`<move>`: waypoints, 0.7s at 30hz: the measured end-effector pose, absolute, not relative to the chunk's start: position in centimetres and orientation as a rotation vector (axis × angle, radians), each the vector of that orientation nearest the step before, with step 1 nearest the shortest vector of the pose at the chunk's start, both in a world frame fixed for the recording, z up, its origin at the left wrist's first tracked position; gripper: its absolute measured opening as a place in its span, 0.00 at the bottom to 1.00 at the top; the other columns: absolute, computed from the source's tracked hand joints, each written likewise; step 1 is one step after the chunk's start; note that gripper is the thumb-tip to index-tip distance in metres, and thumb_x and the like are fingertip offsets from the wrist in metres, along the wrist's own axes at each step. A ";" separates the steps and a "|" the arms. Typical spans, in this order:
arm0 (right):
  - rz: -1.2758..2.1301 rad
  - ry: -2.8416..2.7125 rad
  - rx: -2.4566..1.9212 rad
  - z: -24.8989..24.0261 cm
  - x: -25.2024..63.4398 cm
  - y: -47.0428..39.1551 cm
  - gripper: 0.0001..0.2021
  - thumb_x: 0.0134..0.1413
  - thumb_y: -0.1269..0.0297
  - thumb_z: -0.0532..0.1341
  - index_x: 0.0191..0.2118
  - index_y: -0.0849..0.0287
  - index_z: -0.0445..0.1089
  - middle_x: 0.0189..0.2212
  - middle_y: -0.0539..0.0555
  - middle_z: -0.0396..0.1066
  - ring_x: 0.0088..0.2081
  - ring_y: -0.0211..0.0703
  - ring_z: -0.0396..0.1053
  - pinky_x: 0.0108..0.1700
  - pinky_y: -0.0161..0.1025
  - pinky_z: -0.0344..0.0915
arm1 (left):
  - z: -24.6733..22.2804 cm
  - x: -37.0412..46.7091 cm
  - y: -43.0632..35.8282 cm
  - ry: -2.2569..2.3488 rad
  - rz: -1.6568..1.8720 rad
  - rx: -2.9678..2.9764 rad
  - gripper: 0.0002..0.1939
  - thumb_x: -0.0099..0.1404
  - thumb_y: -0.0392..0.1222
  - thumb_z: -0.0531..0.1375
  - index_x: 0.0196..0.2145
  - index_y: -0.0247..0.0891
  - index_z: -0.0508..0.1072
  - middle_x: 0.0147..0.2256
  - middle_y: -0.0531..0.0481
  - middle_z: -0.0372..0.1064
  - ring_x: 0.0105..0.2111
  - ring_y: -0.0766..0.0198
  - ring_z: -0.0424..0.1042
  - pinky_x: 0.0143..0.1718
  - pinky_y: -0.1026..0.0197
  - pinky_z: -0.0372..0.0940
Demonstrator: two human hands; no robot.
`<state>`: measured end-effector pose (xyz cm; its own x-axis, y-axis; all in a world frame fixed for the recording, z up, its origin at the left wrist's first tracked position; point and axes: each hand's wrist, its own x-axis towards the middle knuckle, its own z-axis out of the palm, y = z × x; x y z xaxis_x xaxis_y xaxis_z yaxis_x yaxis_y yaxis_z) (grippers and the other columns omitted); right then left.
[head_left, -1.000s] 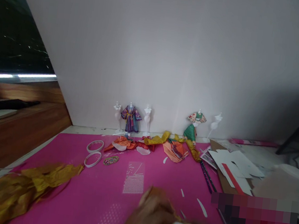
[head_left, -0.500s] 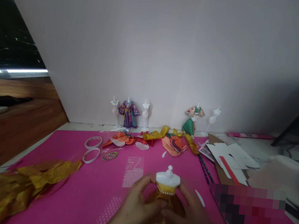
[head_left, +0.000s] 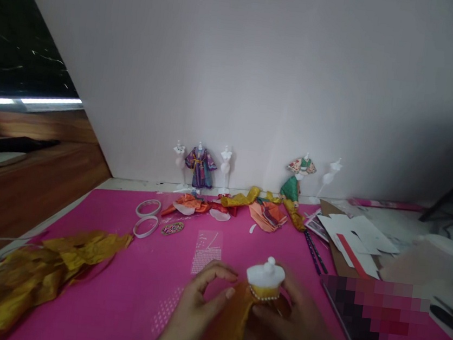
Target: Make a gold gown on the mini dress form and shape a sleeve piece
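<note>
A small white dress form (head_left: 265, 275) wears a golden-yellow dress (head_left: 229, 323) with a row of pearls round its top edge. My right hand (head_left: 295, 314) grips the form at its right side, the thumb across the front below the pearls. To the left of the form, my left hand (head_left: 206, 298) is open, thumb and fingers apart with nothing between them. The lower part of the dress is dark and blurred. Beyond my left hand lies a clear sheet of small pearls (head_left: 208, 252) on the pink mat (head_left: 123, 284).
Crumpled yellow fabric (head_left: 47, 269) lies at left, near two tape rolls (head_left: 145, 227) and a beaded oval piece (head_left: 173, 229). Fabric scraps (head_left: 268, 216) and small dress forms (head_left: 200, 164) line the wall. White papers (head_left: 356, 234) and scissors (head_left: 448, 321) are at right.
My left hand has let go of the dress form and opened to its left. The form has turned and tilted slightly in my right hand. The view has shifted a little.
</note>
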<state>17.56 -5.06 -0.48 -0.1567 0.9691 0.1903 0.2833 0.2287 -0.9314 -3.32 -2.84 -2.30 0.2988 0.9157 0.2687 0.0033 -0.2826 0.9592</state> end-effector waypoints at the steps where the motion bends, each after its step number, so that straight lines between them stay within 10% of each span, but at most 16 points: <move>1: 1.007 -1.602 -1.174 -0.7 17.6 -5.0 0.20 0.50 0.62 0.68 0.50 0.54 0.69 0.48 0.56 0.71 0.51 0.53 0.69 0.53 0.46 0.66 | -2.2 -3.2 -2.9 0.860 1.155 1.584 0.05 0.65 0.44 0.62 0.38 0.42 0.76 0.42 0.49 0.72 0.45 0.58 0.71 0.50 0.55 0.62; 21: 1.596 -1.062 -0.838 -1.9 20.0 -3.4 0.30 0.40 0.53 0.73 0.51 0.56 0.72 0.46 0.59 0.76 0.47 0.56 0.74 0.50 0.50 0.67 | 2.2 -0.1 -2.1 0.768 1.204 1.715 0.04 0.62 0.34 0.63 0.32 0.40 0.77 0.37 0.51 0.72 0.39 0.62 0.72 0.43 0.60 0.63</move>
<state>20.01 -3.45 -1.86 -0.2574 0.9661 -0.0174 -0.3573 -0.1119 -0.9273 -0.09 -2.13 2.24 0.3392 0.8526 0.3975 0.0012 -0.4229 0.9062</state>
